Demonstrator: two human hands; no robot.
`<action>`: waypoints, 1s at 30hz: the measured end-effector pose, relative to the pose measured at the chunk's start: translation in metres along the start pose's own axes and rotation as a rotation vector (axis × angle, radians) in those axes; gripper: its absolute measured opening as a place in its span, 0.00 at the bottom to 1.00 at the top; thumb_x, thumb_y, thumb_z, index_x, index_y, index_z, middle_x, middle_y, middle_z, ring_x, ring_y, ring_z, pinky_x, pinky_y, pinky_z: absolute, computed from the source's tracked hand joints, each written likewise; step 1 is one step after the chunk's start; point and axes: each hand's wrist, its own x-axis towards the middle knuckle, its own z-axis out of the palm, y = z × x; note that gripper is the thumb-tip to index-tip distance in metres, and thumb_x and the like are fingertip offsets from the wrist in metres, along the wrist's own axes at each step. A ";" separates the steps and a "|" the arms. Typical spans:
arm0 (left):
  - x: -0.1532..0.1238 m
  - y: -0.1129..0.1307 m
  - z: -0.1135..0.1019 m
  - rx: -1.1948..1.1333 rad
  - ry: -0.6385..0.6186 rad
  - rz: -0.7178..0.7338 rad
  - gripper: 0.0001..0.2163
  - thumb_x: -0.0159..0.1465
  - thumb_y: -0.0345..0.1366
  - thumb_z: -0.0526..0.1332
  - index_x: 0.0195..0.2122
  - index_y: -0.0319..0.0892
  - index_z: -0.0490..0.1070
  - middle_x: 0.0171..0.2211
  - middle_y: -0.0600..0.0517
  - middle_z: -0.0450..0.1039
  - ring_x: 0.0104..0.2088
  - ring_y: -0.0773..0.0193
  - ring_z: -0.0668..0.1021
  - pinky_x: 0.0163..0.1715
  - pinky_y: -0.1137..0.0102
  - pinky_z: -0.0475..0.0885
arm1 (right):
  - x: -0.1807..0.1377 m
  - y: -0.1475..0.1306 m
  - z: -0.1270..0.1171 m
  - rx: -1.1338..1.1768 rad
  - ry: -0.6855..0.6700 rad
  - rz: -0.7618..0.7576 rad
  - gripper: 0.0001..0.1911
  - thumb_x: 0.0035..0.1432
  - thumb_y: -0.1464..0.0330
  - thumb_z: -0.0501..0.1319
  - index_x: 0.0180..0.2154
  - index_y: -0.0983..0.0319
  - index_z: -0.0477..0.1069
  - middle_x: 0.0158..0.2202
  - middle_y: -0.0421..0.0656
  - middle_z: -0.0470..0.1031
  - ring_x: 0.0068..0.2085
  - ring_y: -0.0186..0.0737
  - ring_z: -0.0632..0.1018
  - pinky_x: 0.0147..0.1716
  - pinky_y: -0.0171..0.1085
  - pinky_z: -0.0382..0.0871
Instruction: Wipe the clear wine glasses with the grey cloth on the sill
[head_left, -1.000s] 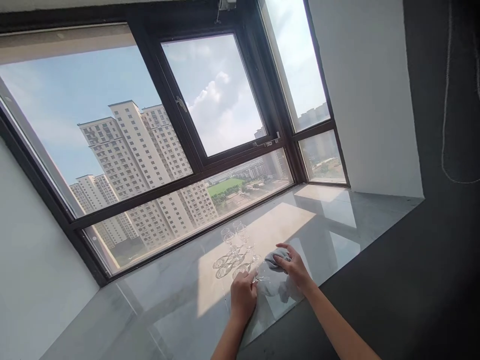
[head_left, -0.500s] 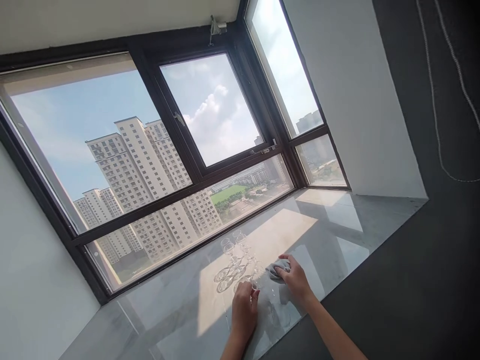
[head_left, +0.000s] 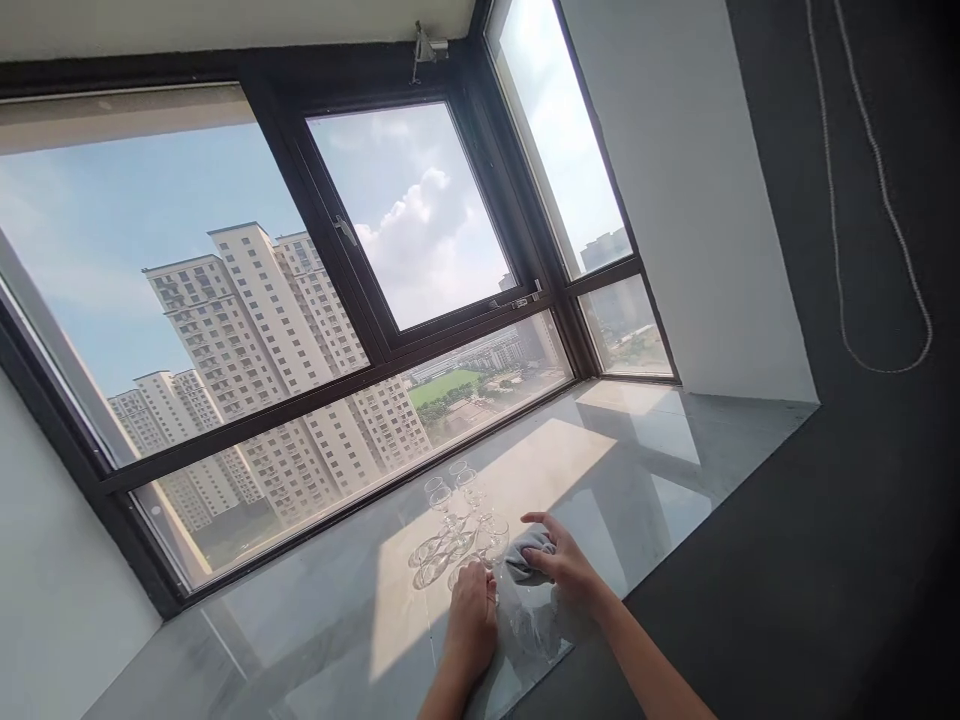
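Observation:
My left hand (head_left: 474,612) is closed low around a clear stemmed wine glass (head_left: 493,535); the fingers hide the glass's lower part. Bunched in my right hand (head_left: 566,568) is a grey cloth (head_left: 526,556), pressed close to the right side of that glass's bowl, with the index finger stretched out above it. Just beyond my left hand, two more wine glasses, a left one (head_left: 438,494) and a right one (head_left: 464,478), stand upright on the glossy windowsill (head_left: 300,625). Their shadows and reflections overlap on the stone, so their bases are hard to make out.
Dark-framed windows (head_left: 375,355) run along the back of the sill and turn a corner at the right. The sill's front edge (head_left: 667,555) slants up to the right above a dark area. A looped cord (head_left: 877,150) hangs at the upper right.
My right hand has brought the cloth left, against the wine glass, and its index finger has straightened. The left hand keeps its hold. The whole view has shifted slightly.

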 end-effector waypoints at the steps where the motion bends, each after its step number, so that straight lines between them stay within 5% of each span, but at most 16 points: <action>1: 0.000 0.003 -0.002 0.014 -0.007 0.002 0.13 0.71 0.37 0.44 0.38 0.41 0.66 0.40 0.46 0.69 0.41 0.58 0.69 0.44 0.64 0.63 | -0.001 -0.002 -0.001 0.014 0.032 0.002 0.30 0.46 0.62 0.68 0.50 0.62 0.65 0.25 0.36 0.67 0.24 0.31 0.65 0.23 0.33 0.57; 5: -0.003 0.011 -0.009 0.056 -0.045 0.025 0.14 0.70 0.37 0.44 0.39 0.41 0.69 0.42 0.46 0.70 0.43 0.57 0.69 0.46 0.64 0.63 | -0.002 -0.005 -0.006 -0.001 0.222 -0.011 0.30 0.49 0.58 0.67 0.52 0.61 0.65 0.30 0.39 0.70 0.27 0.36 0.71 0.26 0.35 0.63; 10: -0.005 0.007 -0.007 0.099 -0.105 0.006 0.18 0.70 0.38 0.44 0.53 0.41 0.68 0.51 0.43 0.68 0.51 0.54 0.67 0.54 0.60 0.59 | 0.004 0.002 -0.007 -0.145 0.436 -0.042 0.27 0.47 0.56 0.67 0.46 0.62 0.66 0.35 0.45 0.75 0.36 0.46 0.78 0.36 0.42 0.70; 19: 0.011 -0.002 0.005 0.258 -0.143 -0.345 0.23 0.70 0.45 0.43 0.60 0.42 0.64 0.65 0.41 0.56 0.65 0.49 0.56 0.62 0.53 0.48 | 0.004 0.007 -0.008 -0.309 0.402 -0.049 0.23 0.49 0.57 0.65 0.45 0.60 0.68 0.38 0.49 0.77 0.42 0.52 0.79 0.36 0.42 0.71; 30: 0.039 -0.016 0.011 0.272 0.050 -0.499 0.20 0.66 0.47 0.49 0.53 0.43 0.68 0.56 0.41 0.67 0.58 0.49 0.66 0.59 0.54 0.55 | 0.004 0.005 -0.007 -0.328 0.399 -0.049 0.21 0.49 0.59 0.65 0.44 0.60 0.68 0.38 0.48 0.76 0.42 0.50 0.78 0.37 0.43 0.70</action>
